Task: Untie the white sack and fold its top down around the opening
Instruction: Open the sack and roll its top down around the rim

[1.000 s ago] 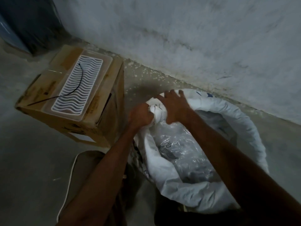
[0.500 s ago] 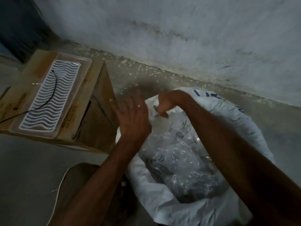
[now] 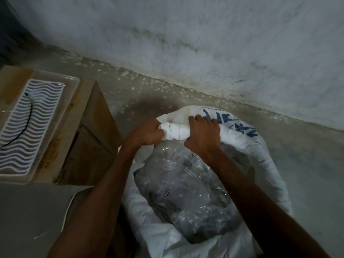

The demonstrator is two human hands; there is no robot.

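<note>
The white sack (image 3: 270,164) with blue print stands open on the floor by the wall, its top rolled down into a thick rim around the opening. Inside lies a clear plastic bag (image 3: 186,194) with dark contents. My left hand (image 3: 149,134) and my right hand (image 3: 202,135) both grip the rolled rim at its far side, a hand's width apart, fingers curled over the fabric.
A cardboard box (image 3: 89,138) stands left of the sack, carrying a clear tray (image 3: 61,112) with a white wavy mat and a black cable. The rough grey wall (image 3: 204,43) runs behind. A thin white cord (image 3: 68,209) lies on the floor at lower left.
My left hand, lifted off and open half a second ago, has come back down and gripped the rolled rim beside my right hand. The view has shifted right and closer.
</note>
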